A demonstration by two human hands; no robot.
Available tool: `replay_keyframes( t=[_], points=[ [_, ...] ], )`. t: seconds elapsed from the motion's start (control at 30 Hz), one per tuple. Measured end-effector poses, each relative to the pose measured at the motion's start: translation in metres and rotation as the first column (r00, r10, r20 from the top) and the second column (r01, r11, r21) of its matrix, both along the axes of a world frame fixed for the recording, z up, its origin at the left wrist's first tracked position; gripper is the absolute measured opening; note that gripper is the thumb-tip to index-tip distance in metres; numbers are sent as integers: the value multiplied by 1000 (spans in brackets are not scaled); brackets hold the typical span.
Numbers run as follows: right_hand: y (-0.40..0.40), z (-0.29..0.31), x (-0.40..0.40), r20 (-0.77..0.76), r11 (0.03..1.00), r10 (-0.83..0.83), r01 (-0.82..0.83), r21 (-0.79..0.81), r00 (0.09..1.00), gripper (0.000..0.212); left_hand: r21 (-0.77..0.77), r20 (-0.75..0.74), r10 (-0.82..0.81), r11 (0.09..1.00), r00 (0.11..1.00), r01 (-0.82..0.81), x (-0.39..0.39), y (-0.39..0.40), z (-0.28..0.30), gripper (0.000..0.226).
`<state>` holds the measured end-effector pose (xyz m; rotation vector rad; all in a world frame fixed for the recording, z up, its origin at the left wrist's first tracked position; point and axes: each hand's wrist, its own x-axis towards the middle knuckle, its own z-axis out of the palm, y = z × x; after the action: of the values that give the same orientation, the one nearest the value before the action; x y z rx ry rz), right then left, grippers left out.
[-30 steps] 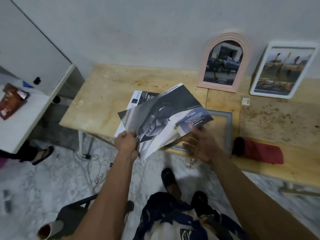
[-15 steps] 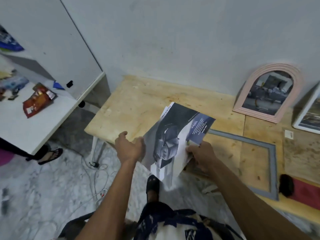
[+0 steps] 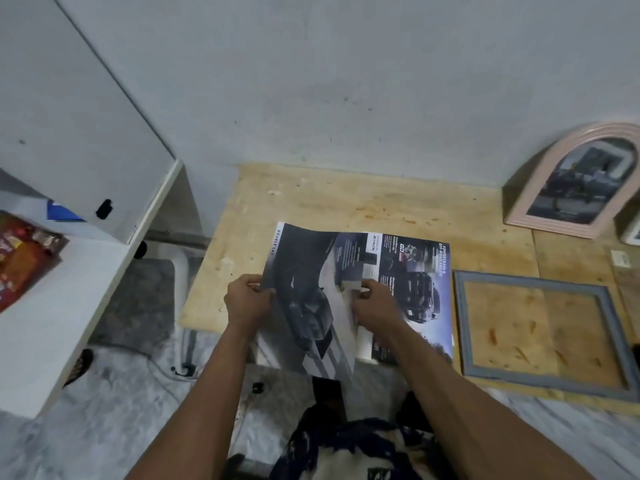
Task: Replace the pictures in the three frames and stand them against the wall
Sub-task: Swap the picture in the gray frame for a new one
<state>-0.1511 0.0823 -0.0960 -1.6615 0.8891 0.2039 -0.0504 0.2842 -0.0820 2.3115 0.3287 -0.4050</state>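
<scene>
A dark car brochure page (image 3: 304, 299) lies over the front edge of the wooden table (image 3: 346, 206). My left hand (image 3: 247, 299) pinches its left edge and my right hand (image 3: 372, 304) pinches its right edge. A second printed sheet (image 3: 415, 285) lies under it to the right. A grey rectangular frame (image 3: 465, 320) lies flat and empty on the table to the right. A pink arched frame (image 3: 519, 202) with a dark picture leans against the wall at the back right. A white frame's corner (image 3: 632, 233) shows at the right edge.
A white desk (image 3: 52, 334) stands to the left with a red snack packet (image 3: 24, 258) on it. Cables lie on the marble floor (image 3: 114, 410) below the table. A small white tag (image 3: 621, 252) sits on the table near the right edge.
The view has swung left and closer. The brochure page has turned flatter over the table edge, and both hands now pinch its sides. A second sheet shows beneath on the right.
</scene>
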Motion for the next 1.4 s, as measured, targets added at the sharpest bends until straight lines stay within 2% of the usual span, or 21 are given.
replay_keyframes(
  t=[0.1, 0.23, 0.47, 0.53, 0.67, 0.8, 0.97, 1.17, 1.27, 1.4],
  points=[
    [12, -7, 18, -29, 989, -22, 18, -149, 999, 23, 28, 46, -47, 999, 998, 46, 11, 6, -12, 40],
    [18, -16, 40, -100, 969, -79, 53, -241, 992, 34, 27, 23, -73, 997, 997, 72, 27, 7, -21, 43],
    [23, -37, 67, -170, 976, -108, 72, -206, 980, 37, 38, -55, -138, 989, 989, 141, 53, 5, -34, 46],
    [24, -38, 72, -189, 970, -87, 39, -241, 978, 33, 53, -58, -146, 987, 988, 149, 57, 4, -38, 49],
    [25, -42, 77, -217, 962, -84, 22, -273, 973, 38, 113, -62, -191, 974, 980, 197, 65, 6, -43, 54],
    [24, -41, 81, -235, 952, -80, 4, -305, 969, 27, 120, -82, -233, 963, 969, 242, 69, 6, -46, 51],
    [23, -39, 84, -258, 955, -65, -15, -297, 964, 23, 158, -109, -272, 945, 956, 286, 71, 7, -53, 46],
    [16, -32, 71, -207, 960, -109, 49, -276, 972, 40, 199, -85, -185, 960, 979, 198, 68, -1, -53, 62],
    [-4, -21, 52, -208, 950, -166, 99, -296, 964, 42, 144, -1, -158, 977, 987, 156, 59, -18, -52, 46],
    [-43, -11, 11, -244, 889, -260, 133, -439, 934, 32, 33, 19, -283, 959, 959, 282, 32, -60, -47, 23]
  ],
)
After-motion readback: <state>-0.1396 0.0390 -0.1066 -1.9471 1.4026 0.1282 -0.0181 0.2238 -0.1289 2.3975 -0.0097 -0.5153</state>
